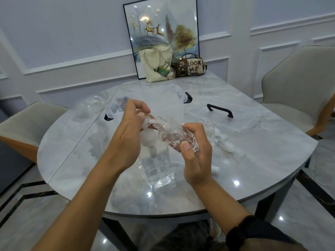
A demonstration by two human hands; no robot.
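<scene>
So both hands are up over the table [253, 160] working on a crushed clear plastic bottle [170, 131] – it's being held in the air between them, a bit above the middle of the table and lying roughly sideways. The left hand [130, 124] is pinching the neck end with curled fingers and thumb. The right hand [195, 149] is wrapping round the fatter, crumpled body, with the thumb pressing flat on the near side. Neither hand is loose at all; both are clamping on that same bottle.

Right underneath, a second clear bottle [157, 169] with squarish sides is standing upright on the table, and its round white cap [148, 137] is sitting just below the left hand's palm. I can't tell if the palm is touching it.

More clear plastic stuff is lying further back – hard to make out the outlines, but a black handle [220, 110] is sticking up from a see-through piece to the right. A few small white bits [229, 147] are lying near the right edge.

At the far end a cream tote bag [157, 64] and a brown handbag [192, 67] are leaning side by side against a framed picture [161, 24] with deer and trees. A pale chair [299, 84] is sitting on the right.
</scene>
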